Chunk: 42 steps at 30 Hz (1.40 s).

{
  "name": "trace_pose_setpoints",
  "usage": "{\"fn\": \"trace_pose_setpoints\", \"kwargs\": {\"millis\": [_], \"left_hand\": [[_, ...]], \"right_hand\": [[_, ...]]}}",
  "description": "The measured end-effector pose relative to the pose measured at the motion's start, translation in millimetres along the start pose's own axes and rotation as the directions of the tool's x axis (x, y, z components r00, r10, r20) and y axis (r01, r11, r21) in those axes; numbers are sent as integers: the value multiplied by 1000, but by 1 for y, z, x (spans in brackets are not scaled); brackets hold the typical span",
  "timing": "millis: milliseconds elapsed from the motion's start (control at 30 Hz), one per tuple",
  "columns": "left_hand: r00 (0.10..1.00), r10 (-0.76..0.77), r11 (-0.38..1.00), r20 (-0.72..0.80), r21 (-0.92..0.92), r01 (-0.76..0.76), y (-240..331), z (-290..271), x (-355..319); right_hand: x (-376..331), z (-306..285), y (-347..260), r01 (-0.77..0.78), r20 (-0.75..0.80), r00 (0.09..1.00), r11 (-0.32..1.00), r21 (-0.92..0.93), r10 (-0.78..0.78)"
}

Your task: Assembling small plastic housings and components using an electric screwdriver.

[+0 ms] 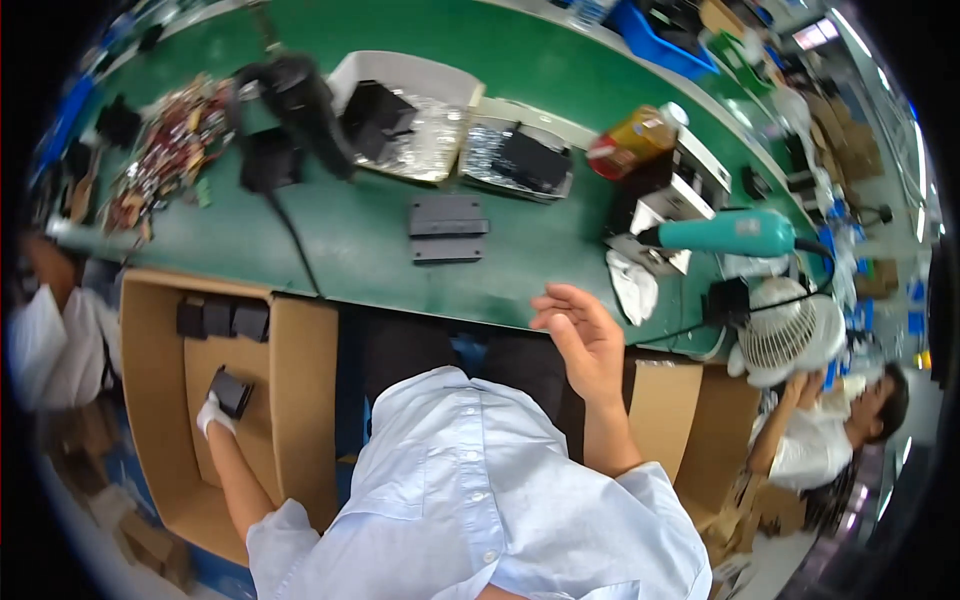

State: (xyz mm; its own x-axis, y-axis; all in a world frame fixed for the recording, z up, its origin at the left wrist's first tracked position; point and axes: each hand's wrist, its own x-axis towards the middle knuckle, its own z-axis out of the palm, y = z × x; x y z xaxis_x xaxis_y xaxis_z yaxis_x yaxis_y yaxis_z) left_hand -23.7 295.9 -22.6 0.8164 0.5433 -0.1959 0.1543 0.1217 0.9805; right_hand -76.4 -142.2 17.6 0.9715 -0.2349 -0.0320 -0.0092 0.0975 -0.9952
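Observation:
My left hand (214, 413), in a white glove, reaches down into an open cardboard box (305, 390) on the left and grips a small black plastic case (232, 391) by its near side. Several similar black cases (220, 318) stand in a row against the box's far wall. Bare and loosely bent, my right hand (588, 340) hovers at the bench's front edge with nothing in it. Ahead of it, on the green bench (350, 235), lie two dark grey casing pieces (447, 229) side by side.
Two trays (470, 85) of small shiny parts and black cases stand farther back. A heap of coloured wired parts (175, 150) lies left. To the right are a bottle (635, 140), a teal power screwdriver (735, 234), a white cloth (632, 285) and a fan (785, 330). Co-workers sit either side.

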Motion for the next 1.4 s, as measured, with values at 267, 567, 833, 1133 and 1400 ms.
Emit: {"fn": "trace_pose_setpoints", "kwargs": {"millis": [267,567,833,1133,1400], "left_hand": [[995,35,998,-96,47,-31,-11,-7,38],[937,155,987,-312,94,-132,-18,2,53],[828,559,810,-38,238,-536,35,42,12],[722,668,738,181,-40,-673,-41,160,-65],[868,460,861,186,144,-488,-57,174,-50]], "right_hand": [[-11,-16,15,-20,-135,991,1000,-17,18],[9,-18,11,12,-174,985,1000,0,-12],[87,17,-58,232,-116,966,973,-23,-233],[222,74,-114,310,-223,929,950,38,-294],[253,77,-104,250,-220,929,942,-223,-299]]}}
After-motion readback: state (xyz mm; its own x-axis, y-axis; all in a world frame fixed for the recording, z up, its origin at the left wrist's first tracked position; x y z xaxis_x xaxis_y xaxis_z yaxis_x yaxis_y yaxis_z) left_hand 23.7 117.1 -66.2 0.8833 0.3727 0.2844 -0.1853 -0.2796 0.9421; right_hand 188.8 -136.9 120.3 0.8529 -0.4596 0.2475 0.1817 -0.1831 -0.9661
